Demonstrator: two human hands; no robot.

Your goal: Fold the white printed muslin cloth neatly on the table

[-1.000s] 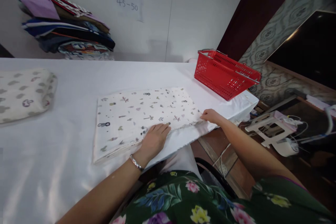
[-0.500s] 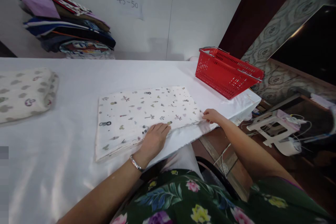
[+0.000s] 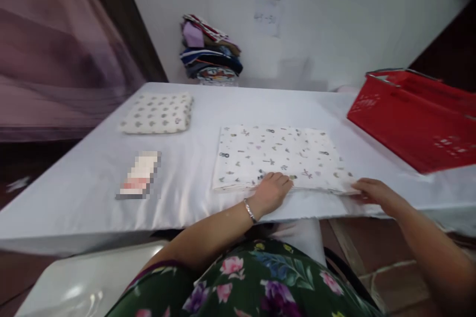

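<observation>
A folded white cloth [image 3: 278,153] printed with small figures and plants lies flat on the white-covered table. My left hand [image 3: 273,190], with a bracelet on its wrist, rests on the front edge of the cloth near its middle, fingers laid on top. At the front right corner, my right hand [image 3: 374,192] pinches the cloth's edge between thumb and fingers. The undersides of the fingers on both hands are hidden.
Farther left lies another folded cloth [image 3: 158,114] with a grey print. A blurred-out flat item [image 3: 140,173] sits nearer. The red basket [image 3: 405,124] stands at the right. Stacked fabrics [image 3: 211,54] are by the wall, and a white stool [image 3: 85,282] is below the table.
The view has swung left, bringing in the whole grey-print cloth, the blurred item and the stool. Both hands keep nearly the same places on the front edge of the figured cloth.
</observation>
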